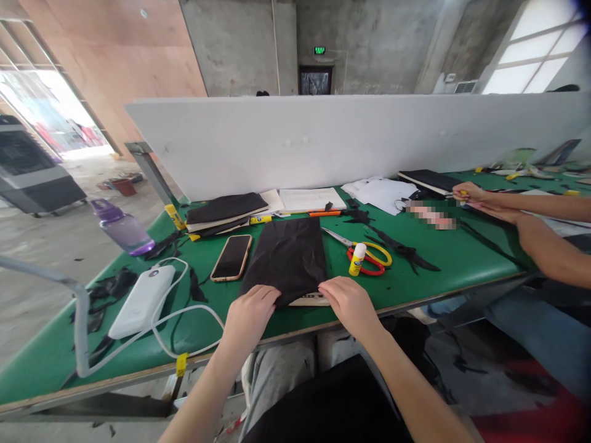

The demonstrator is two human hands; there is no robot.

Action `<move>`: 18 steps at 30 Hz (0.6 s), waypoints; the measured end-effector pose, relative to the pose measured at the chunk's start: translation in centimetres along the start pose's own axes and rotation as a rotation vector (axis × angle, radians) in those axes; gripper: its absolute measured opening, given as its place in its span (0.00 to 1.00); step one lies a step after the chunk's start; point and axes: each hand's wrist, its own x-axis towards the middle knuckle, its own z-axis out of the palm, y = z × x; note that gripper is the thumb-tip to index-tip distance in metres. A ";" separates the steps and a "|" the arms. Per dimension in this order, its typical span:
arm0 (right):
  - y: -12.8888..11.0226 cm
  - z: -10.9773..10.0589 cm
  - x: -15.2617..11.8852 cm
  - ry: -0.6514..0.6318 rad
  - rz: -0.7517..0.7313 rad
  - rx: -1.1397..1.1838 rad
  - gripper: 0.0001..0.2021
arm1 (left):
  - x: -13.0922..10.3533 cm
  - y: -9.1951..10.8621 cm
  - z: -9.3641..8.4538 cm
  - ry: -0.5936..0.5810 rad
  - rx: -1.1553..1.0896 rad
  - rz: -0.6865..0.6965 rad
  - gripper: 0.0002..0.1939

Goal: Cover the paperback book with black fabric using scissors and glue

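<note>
A piece of black cloth (293, 255) lies over a flat book-like thing (309, 300), whose printed near edge shows below it. My left hand (253, 309) pinches the cloth's near left corner. At the near right corner, my right hand (347, 303) has its fingers closed on the cloth edge. Just beyond the right hand are scissors (385, 252) with yellow and red handles, and a glue stick (357, 259) with a white cap. A phone (232, 258) rests face up left of the cloth.
Black-covered books (226, 209) and an open notebook (311, 199) lie at the back, before a white partition (295, 141). A white power bank (143, 301) with a looping cable and a purple bottle (122, 227) are left. Another person's hands (480, 197) work at right.
</note>
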 end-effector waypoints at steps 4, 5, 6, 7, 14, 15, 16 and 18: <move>1.0 -0.5 0.0 -0.060 0.095 -0.015 0.08 | 1.2 0.9 0.3 -0.023 -0.033 -0.033 0.12; 1.2 -0.6 0.0 -0.077 0.120 -0.032 0.08 | 1.5 1.1 0.4 -0.033 -0.044 -0.040 0.11; 1.4 -0.7 0.0 -0.089 0.142 -0.051 0.08 | 1.8 1.2 0.5 -0.043 -0.056 -0.045 0.11; 1.6 -0.7 0.1 -0.096 0.160 -0.069 0.08 | 2.1 1.4 0.6 -0.053 -0.067 -0.051 0.10; 2.1 -0.3 0.5 -0.108 0.197 -0.137 0.08 | 2.7 2.9 0.3 -0.106 -0.131 -0.073 0.19; 2.1 -0.3 0.5 -0.110 0.196 -0.141 0.08 | 2.7 3.2 0.2 -0.121 -0.154 -0.071 0.23; 2.1 -0.3 0.6 -0.112 0.195 -0.142 0.08 | 2.8 3.6 0.0 -0.137 -0.178 -0.069 0.27; 2.0 -0.4 0.6 -0.116 0.191 -0.137 0.08 | 3.3 4.3 -0.4 -0.159 -0.212 -0.070 0.31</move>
